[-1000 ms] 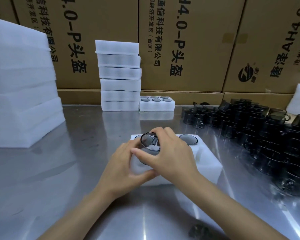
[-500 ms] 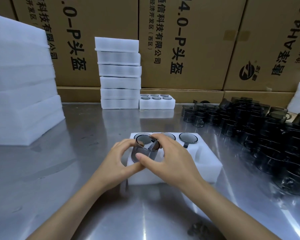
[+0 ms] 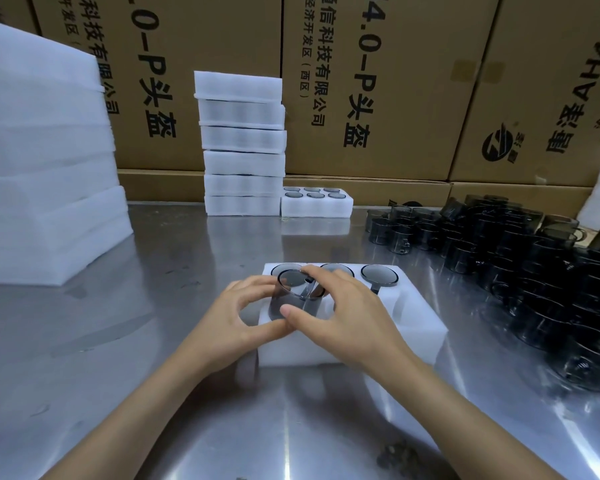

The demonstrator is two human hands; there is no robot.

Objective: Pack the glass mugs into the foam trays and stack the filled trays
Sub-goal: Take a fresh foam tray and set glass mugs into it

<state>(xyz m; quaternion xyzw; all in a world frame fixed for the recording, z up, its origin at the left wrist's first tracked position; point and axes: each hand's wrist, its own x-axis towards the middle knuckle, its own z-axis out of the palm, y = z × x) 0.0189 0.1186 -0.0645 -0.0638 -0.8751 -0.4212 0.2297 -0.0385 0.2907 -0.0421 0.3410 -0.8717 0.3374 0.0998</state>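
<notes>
Together, both hands (image 3: 343,317) grip the mug (image 3: 297,297) between them.

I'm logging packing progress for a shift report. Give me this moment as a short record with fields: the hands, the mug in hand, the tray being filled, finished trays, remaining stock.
left hand: holds the mug's left side
right hand: grips the mug's rim and right side
mug: smoky glass, partly lowered into a front-row slot
tray: white foam; back row holds three mugs
filled tray: six mugs, beside the stack
stack: six trays
loose mugs: crowded at right
</notes>
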